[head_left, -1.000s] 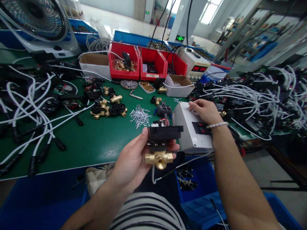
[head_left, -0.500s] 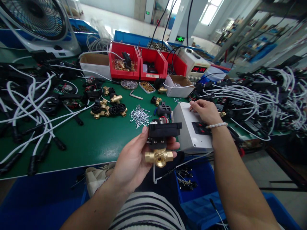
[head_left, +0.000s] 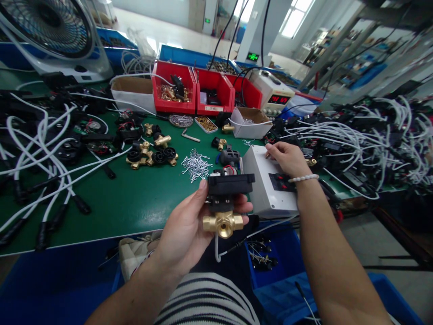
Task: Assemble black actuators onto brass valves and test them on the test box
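My left hand is closed around a motorized brass valve: a three-way brass body with a black actuator housing on top. Red wires show at the housing's open far side, and a white cable hangs below. The brass ports face me. My right hand rests on a white control box, its thumb and forefinger pinched at a small part on the top face that they mostly hide. Red and black terminals sit on that face, under the wrist. A pile of metal clips lies beyond my left hand.
Brass valve bodies and cabled actuators lie at left, more cabled units at right. Red bins, a paper box and a power supply stand behind. A blue crate is below the edge.
The view has shifted very slightly. Both hands keep their places, the left on the valve and the right on the box; the red digits on the power supply's display look different.
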Demonstrator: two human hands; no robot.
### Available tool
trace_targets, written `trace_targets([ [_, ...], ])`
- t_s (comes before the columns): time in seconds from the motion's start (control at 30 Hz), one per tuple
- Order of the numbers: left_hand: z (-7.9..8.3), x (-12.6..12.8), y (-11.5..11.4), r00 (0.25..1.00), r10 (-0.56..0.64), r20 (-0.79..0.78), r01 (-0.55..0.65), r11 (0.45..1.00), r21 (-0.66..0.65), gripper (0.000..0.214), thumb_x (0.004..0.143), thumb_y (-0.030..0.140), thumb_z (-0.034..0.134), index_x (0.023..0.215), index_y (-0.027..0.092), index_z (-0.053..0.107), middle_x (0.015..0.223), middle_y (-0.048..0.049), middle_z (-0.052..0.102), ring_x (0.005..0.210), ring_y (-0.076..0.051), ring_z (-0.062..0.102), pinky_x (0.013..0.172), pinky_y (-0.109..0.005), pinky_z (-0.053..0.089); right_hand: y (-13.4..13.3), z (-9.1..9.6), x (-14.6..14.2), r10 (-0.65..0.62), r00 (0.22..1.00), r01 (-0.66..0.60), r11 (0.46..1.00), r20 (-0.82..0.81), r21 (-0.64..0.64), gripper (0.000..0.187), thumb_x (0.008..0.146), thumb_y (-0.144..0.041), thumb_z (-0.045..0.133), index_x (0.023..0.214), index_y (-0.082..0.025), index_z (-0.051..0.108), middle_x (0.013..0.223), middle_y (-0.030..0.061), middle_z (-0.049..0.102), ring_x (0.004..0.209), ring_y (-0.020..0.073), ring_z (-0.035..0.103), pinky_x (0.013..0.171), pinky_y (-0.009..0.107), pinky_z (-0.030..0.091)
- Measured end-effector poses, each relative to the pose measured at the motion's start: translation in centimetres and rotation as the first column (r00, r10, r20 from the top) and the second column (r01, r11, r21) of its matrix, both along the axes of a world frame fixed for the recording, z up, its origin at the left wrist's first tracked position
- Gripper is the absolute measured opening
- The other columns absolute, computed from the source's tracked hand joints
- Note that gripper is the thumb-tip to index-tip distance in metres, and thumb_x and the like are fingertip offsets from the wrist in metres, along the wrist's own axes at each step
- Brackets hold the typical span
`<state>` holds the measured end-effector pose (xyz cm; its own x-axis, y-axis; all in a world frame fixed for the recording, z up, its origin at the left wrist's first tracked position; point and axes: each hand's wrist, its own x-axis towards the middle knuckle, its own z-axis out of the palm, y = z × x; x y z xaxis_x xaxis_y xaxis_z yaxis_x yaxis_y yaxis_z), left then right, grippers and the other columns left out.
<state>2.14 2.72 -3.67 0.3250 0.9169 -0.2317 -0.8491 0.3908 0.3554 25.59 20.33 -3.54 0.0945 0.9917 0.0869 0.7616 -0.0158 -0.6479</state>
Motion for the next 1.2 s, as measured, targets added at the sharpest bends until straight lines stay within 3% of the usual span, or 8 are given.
trace_targets([
  [0.43, -0.2, -0.2, -0.3, 0.999, -0.023, 0.048, 0.019, 0.996, 0.082, 0.049, 0.102, 0.033, 0.031, 0.098, 0.011, 0.074, 0.098, -0.0141, 0.069, 0.09, -0.022, 0.069, 0.08, -0.033, 0.057, 0.0, 0.0, -0.1, -0.015, 1.0, 0.015, 1.0, 0.0, 0.001, 0.026, 0.088, -0.022, 0.061, 0.065, -0.011, 0.061, 0.062, 0.0024, 0.059, 0.058, 0.0103, 0.05, 0.064, 0.024, 0.037],
  [0.57, 0.1, 0.0, -0.2, 0.996, -0.015, 0.082, 0.01, 0.999, 0.053, 0.049, 0.102, 0.031, 0.031, 0.095, 0.008, 0.074, 0.096, -0.0157, 0.069, 0.088, -0.023, 0.069, 0.079, -0.033, 0.058, 0.1, -0.2, 0.2, -0.001, 1.0, 0.001, 1.0, 0.01, 0.009, 0.026, 0.088, -0.023, 0.061, 0.065, -0.011, 0.061, 0.062, 0.0021, 0.059, 0.058, 0.0102, 0.049, 0.064, 0.024, 0.037],
  [0.67, 0.2, 0.0, 0.0, 0.974, -0.041, 0.223, 0.055, 0.997, -0.057, 0.057, 0.103, 0.029, 0.023, 0.09, 0.003, 0.073, 0.088, -0.016, 0.067, 0.081, -0.022, 0.069, 0.074, -0.035, 0.059, 0.1, -0.2, 0.2, -0.001, 1.0, 0.0, 1.0, 0.021, 0.007, 0.027, 0.089, -0.024, 0.061, 0.065, -0.011, 0.061, 0.063, 0.0021, 0.059, 0.06, 0.0104, 0.05, 0.065, 0.024, 0.037],
  [0.73, 0.2, 0.0, -0.1, 0.922, -0.068, 0.38, 0.112, 0.989, -0.095, 0.046, 0.098, 0.025, 0.032, 0.085, 0.003, 0.07, 0.081, -0.0132, 0.06, 0.076, -0.019, 0.065, 0.07, -0.035, 0.059, 0.0, -0.2, 0.1, -0.002, 1.0, 0.002, 1.0, 0.03, 0.002, 0.026, 0.089, -0.024, 0.061, 0.066, -0.011, 0.061, 0.064, 0.0021, 0.059, 0.061, 0.0108, 0.05, 0.066, 0.024, 0.037],
  [0.83, -0.2, -0.1, -0.3, 0.829, -0.109, 0.549, 0.142, 0.99, -0.018, 0.022, 0.087, 0.018, 0.049, 0.091, 0.004, 0.065, 0.077, -0.007, 0.046, 0.07, -0.014, 0.053, 0.065, -0.028, 0.056, -0.1, -0.1, 0.1, -0.003, 0.999, 0.003, 1.0, 0.049, -0.001, 0.025, 0.089, -0.024, 0.061, 0.067, -0.012, 0.061, 0.065, 0.0022, 0.06, 0.062, 0.0114, 0.052, 0.067, 0.025, 0.038],
  [0.9, -0.5, -0.1, -0.5, 0.793, -0.131, 0.595, 0.13, 0.99, 0.046, 0.025, 0.086, 0.017, 0.051, 0.103, 0.002, 0.062, 0.074, -0.0039, 0.04, 0.064, -0.01, 0.045, 0.059, -0.022, 0.05, -0.1, -0.1, 0.1, -0.008, 0.998, 0.007, 1.0, 0.064, 0.001, 0.025, 0.089, -0.026, 0.06, 0.068, -0.012, 0.062, 0.066, 0.0027, 0.061, 0.064, 0.012, 0.053, 0.067, 0.025, 0.038],
  [1.0, -0.7, 0.0, -0.5, 0.804, -0.152, 0.575, 0.097, 0.987, 0.126, 0.033, 0.085, 0.015, 0.054, 0.113, -0.003, 0.058, 0.07, -0.0006, 0.036, 0.057, -0.007, 0.037, 0.055, -0.018, 0.044, -0.1, -0.1, 0.2, -0.014, 0.995, 0.013, 1.0, 0.099, 0.005, 0.025, 0.09, -0.028, 0.06, 0.071, -0.012, 0.064, 0.068, 0.0039, 0.062, 0.065, 0.0133, 0.054, 0.066, 0.025, 0.037],
  [1.2, -0.9, 0.2, -0.4, 0.845, -0.163, 0.509, 0.07, 0.978, 0.197, 0.033, 0.085, 0.018, 0.059, 0.114, 0.001, 0.059, 0.069, -0.0011, 0.039, 0.058, -0.005, 0.038, 0.058, -0.017, 0.043, 0.1, -0.1, 0.2, -0.01, 0.995, 0.008, 1.0, 0.096, 0.024, 0.027, 0.089, -0.029, 0.059, 0.068, -0.013, 0.063, 0.063, 0.0045, 0.06, 0.062, 0.014, 0.053, 0.063, 0.026, 0.036],
])
